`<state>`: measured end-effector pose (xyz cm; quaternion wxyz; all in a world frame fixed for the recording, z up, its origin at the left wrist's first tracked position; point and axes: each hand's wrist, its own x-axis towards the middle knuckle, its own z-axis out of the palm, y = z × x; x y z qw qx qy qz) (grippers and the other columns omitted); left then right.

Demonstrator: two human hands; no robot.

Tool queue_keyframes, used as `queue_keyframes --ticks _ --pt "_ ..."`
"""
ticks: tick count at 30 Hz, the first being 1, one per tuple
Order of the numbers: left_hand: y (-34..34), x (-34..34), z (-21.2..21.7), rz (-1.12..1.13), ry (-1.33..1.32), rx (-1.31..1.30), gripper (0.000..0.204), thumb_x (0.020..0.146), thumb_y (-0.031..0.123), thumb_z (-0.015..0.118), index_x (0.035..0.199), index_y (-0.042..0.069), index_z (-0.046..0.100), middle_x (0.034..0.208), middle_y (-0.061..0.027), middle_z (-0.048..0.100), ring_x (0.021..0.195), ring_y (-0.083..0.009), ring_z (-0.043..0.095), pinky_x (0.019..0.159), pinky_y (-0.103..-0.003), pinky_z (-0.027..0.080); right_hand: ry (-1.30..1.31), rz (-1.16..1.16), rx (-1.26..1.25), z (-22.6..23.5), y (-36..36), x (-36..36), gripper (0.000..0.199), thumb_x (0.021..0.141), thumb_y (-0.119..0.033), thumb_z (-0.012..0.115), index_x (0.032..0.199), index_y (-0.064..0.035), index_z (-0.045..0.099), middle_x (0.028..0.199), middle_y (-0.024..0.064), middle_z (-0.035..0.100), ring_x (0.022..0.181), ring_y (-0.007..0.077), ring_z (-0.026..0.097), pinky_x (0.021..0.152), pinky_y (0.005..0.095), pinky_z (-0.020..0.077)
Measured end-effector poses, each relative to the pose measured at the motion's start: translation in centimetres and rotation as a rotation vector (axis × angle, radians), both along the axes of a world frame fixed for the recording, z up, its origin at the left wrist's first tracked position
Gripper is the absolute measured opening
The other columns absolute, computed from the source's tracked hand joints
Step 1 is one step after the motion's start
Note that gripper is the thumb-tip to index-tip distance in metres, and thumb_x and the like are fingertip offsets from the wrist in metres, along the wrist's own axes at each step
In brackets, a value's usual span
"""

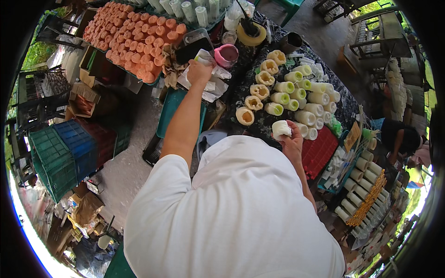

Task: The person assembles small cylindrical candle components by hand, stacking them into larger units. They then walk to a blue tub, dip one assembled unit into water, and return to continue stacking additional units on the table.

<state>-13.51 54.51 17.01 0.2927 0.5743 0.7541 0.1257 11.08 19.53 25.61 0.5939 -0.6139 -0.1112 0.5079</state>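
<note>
The small white cup-shaped piece [281, 129] sits in the right hand [293, 139], fingers closed round its sides, held just above the near edge of the dark tabletop [241, 88] beside the rows of cream, pale green and yellow-filled cups [296, 95]. It looks light and probably soft or brittle at the rim, so a gentle grip round the body seems safer than pinching the lip. The left hand [199, 72] reaches far forward, fingers curled onto crumpled white paper [211, 85] next to a pink bowl [226, 54], with trays of orange cups [134, 39] beyond.
</note>
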Motion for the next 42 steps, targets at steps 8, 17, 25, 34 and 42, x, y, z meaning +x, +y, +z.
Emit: queue_keyframes --ticks 8,17,25,34,42 --pt "-5.5 -0.9 -5.5 -0.197 0.115 0.273 0.091 0.097 0.070 0.047 0.167 0.019 0.016 0.168 -0.0273 0.018 0.154 -0.0548 0.011 0.115 -0.079 0.006 -0.002 -0.064 -0.040 1.5 1.7 -0.6 0.050 0.087 0.015 0.058 0.134 -0.0020 0.054 0.124 0.0114 0.065 0.109 0.0233 0.069 0.090 0.0419 0.0643" --pt "-3.6 -1.6 -6.1 -0.427 0.166 0.352 0.090 0.095 0.068 0.055 0.163 0.017 0.027 0.167 -0.0254 0.022 0.154 -0.0473 0.020 0.118 -0.074 0.014 0.005 -0.085 -0.085 2.9 1.9 -1.4 0.049 0.089 0.015 0.056 0.136 -0.0011 0.052 0.126 0.0131 0.063 0.114 0.0262 0.068 0.091 0.0464 0.0644" --pt "-9.2 -4.5 -6.3 -0.318 -0.020 0.433 0.133 0.075 0.079 0.072 0.164 0.005 0.007 0.167 -0.0311 0.010 0.155 -0.0512 0.008 0.121 -0.068 0.012 0.034 -0.109 -0.085 1.5 1.4 -1.7 0.053 0.086 0.015 0.057 0.136 -0.0003 0.051 0.126 0.0139 0.064 0.111 0.0265 0.069 0.089 0.0456 0.0648" --pt "-6.3 -5.1 -9.0 -0.470 0.184 0.320 0.136 0.070 0.071 0.079 0.165 0.010 0.003 0.169 -0.0272 0.001 0.157 -0.0475 0.003 0.122 -0.069 0.002 0.065 -0.124 -0.121 2.5 1.3 -1.5 0.051 0.088 0.014 0.056 0.136 -0.0006 0.050 0.127 0.0145 0.064 0.113 0.0273 0.068 0.090 0.0463 0.0643" --pt "-7.2 -3.7 -4.6 -0.462 0.151 0.501 0.132 0.069 0.069 0.082 0.165 0.012 0.012 0.165 -0.0278 0.015 0.154 -0.0485 0.011 0.121 -0.068 0.006 0.109 -0.102 -0.109 1.4 1.2 -1.5 0.049 0.090 0.011 0.058 0.137 -0.0010 0.049 0.130 0.0147 0.062 0.114 0.0275 0.068 0.093 0.0462 0.0631"
